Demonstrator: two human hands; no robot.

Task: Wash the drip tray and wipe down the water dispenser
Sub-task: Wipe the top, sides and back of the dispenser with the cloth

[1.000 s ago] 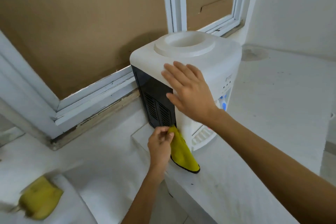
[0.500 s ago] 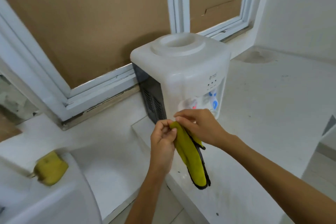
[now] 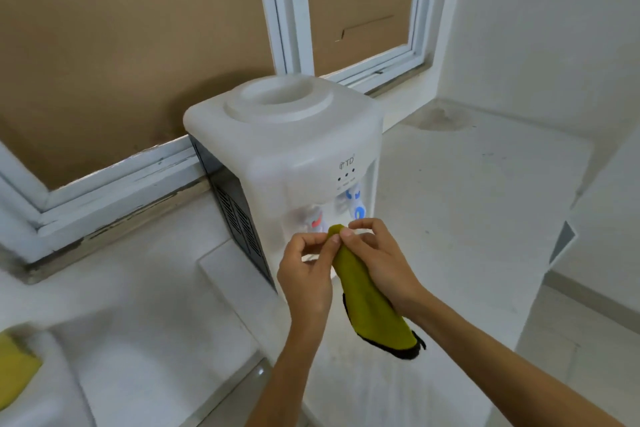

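A white tabletop water dispenser (image 3: 294,146) with a black vented side stands on a white counter, its red tap (image 3: 316,222) and blue tap (image 3: 358,210) facing me. In front of it I hold a yellow cloth (image 3: 372,305) with a black edge. My left hand (image 3: 306,274) pinches the cloth's top corner. My right hand (image 3: 379,260) pinches the same top edge from the other side, and the cloth hangs down between my wrists. The drip tray is hidden behind my hands.
The white counter (image 3: 467,218) runs to the right of the dispenser and drops off at its right edge. A cardboard-covered window (image 3: 121,45) is behind. A second yellow cloth (image 3: 15,364) lies at the lower left on a white surface.
My right hand left the dispenser's top and came down to take the cloth's top edge. Both hands with the cloth shifted from the dispenser's black side to its front.
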